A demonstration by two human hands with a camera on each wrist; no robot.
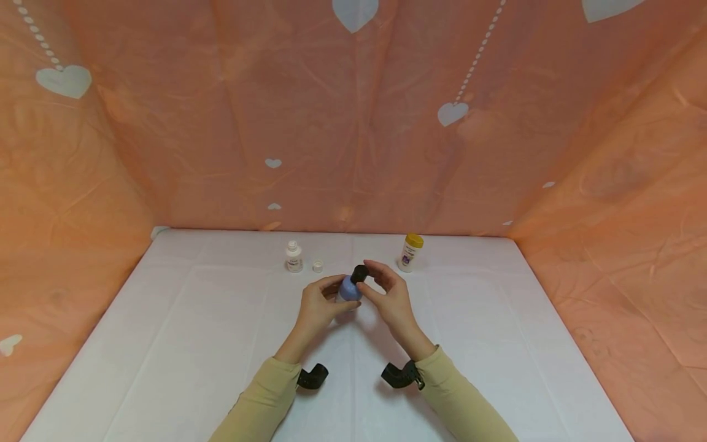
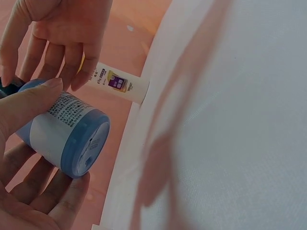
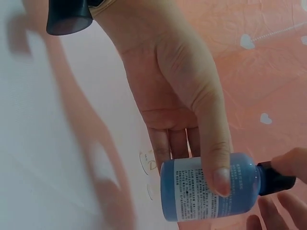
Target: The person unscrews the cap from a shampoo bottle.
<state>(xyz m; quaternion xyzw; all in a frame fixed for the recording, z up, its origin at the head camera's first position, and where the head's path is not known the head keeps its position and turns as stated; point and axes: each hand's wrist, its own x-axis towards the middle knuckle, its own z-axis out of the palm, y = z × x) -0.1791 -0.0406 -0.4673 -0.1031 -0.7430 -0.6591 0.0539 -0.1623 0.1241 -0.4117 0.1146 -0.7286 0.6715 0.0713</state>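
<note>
Around the body of a blue bottle (image 1: 348, 290), my left hand (image 1: 320, 302) curls its fingers and thumb. The bottle is held tilted above the table, its black cap (image 1: 359, 274) up and to the right. My right hand (image 1: 391, 299) pinches that cap between thumb and fingers. In the left wrist view the blue bottle (image 2: 53, 132) shows its base and a printed white label. The right wrist view shows the cap (image 3: 276, 181) on the bottle's neck, partly covered by the right thumb.
Toward the back of the white table (image 1: 221, 344) stands a small white bottle (image 1: 294, 258), with a small white cap (image 1: 317, 267) beside it. A white bottle with a yellow lid (image 1: 410, 253) stands back right. Orange cloth (image 1: 353, 172) hangs behind and at both sides.
</note>
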